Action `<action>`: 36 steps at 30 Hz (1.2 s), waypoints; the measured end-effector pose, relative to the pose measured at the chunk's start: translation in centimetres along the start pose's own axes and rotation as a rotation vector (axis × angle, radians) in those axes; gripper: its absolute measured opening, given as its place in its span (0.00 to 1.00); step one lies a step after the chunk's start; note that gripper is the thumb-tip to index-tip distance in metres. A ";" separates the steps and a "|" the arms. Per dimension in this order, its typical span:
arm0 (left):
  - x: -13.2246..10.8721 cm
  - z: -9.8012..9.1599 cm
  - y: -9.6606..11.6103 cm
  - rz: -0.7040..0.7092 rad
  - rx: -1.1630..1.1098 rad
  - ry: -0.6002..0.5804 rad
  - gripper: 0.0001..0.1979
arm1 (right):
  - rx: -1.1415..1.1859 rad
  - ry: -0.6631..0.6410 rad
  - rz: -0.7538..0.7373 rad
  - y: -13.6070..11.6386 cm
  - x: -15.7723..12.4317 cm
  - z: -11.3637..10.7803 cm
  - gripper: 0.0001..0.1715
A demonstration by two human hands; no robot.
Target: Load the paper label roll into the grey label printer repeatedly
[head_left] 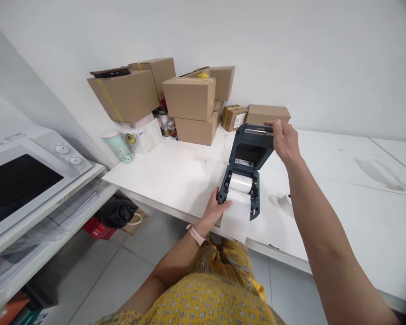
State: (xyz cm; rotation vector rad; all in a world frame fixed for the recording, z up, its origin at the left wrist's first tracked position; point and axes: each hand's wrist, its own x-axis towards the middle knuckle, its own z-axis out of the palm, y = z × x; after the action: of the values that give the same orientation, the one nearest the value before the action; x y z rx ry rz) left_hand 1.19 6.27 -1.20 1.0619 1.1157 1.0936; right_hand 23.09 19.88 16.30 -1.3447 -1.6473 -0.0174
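A dark label printer [255,198] stands on the white table near its front edge, its lid [251,143] raised. Inside sits a white paper roll [241,183], and a strip of label paper [235,221] runs out over the front and hangs past the table edge. My left hand [216,206] grips the left side of the printer's base, thumb beside the paper strip. With its fingers curled over the top right corner of the lid, my right hand [286,140] holds it up. A curled piece of white paper [286,204] lies right of the printer, partly hidden by my right forearm.
Stacked cardboard boxes [189,97] stand along the wall, with smaller boxes [269,113] behind the printer. A mint-green tumbler [120,148] and a white box [145,135] are at the table's left end. Farther left, a microwave [30,176] sits on a shelf unit.
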 end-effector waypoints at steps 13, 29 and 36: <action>-3.7 0.1 0.6 0.316 0.240 0.198 0.39 | -0.177 -0.061 -0.185 -0.5 -26.8 2.0 0.30; 6.5 3.4 8.1 1.220 0.775 -0.264 0.32 | -0.195 -0.232 -0.434 -2.0 -15.8 2.7 0.18; 6.4 3.2 7.7 1.200 0.778 -0.303 0.28 | -0.181 -0.260 -0.456 -2.0 -16.0 2.8 0.16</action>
State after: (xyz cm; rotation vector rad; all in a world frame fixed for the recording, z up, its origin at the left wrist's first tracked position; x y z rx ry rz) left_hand 4.14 13.43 5.92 2.6099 0.5739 1.3061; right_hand 18.46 8.80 5.26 -1.1080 -2.1901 -0.2775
